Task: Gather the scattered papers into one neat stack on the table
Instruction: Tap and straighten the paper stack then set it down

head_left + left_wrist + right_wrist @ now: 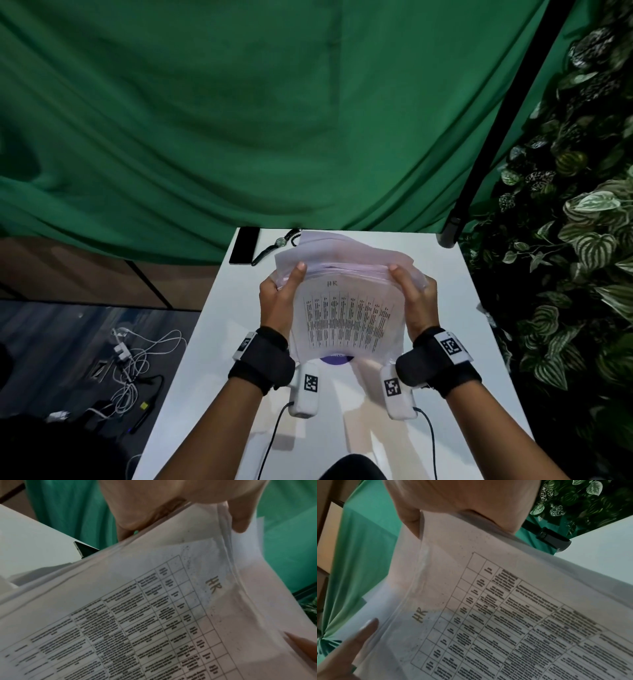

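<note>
A bundle of white papers (346,308) stands upright over the white table (479,342), held between both hands. The nearest sheet carries a printed table headed "HR" (213,584) (419,616). My left hand (279,294) grips the bundle's left edge, thumb on the near face. My right hand (416,294) grips the right edge the same way. The sheets' top edges are uneven, with several leaves fanning out behind. In the left wrist view the papers (154,615) fill the picture; in the right wrist view the papers (505,615) do too.
A black phone (244,245) and a wristwatch (278,245) lie at the table's far left corner. A purple disc (335,359) peeks out under the papers. A black stand pole (479,164) rises at the far right corner. Leafy plants (575,240) line the right side; cables (137,359) lie on the floor at left.
</note>
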Demonstrator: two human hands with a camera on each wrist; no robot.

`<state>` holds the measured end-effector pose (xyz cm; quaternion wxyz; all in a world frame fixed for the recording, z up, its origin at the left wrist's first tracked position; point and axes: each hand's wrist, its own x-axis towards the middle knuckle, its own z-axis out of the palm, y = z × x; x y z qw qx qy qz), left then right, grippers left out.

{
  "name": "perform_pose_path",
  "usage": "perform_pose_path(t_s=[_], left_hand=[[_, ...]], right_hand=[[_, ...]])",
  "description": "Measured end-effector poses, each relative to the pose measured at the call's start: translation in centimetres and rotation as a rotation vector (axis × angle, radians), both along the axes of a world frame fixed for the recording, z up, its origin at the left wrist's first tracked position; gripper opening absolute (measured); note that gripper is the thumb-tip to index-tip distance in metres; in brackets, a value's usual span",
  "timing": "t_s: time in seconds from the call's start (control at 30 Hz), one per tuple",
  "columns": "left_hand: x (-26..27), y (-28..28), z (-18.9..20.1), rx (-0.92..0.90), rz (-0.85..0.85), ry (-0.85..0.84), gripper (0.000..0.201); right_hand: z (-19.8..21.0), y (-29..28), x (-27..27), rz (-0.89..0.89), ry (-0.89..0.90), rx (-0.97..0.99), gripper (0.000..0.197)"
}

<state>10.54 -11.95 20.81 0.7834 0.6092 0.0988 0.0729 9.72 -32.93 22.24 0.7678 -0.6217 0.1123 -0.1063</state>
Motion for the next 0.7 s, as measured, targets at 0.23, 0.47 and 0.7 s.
perform_pose_path(t_s=[0.23, 0.47, 0.7], left_hand=[[0.0, -0.2, 0.2, 0.041, -0.039, 0.014, 0.032], [-0.2, 1.0, -2.8, 0.152, -0.128, 0.047, 0.037], [0.1, 1.1, -5.6, 0.147, -0.188, 0.239, 0.027]], right_hand=[[0.8, -0.1, 0.2, 0.027, -0.004, -0.035, 0.029], [0.6, -0.3, 2.1, -0.078, 0.1, -0.097, 0.053], [-0.4, -0.5, 2.3, -0.057, 0.133, -0.211, 0.039]])
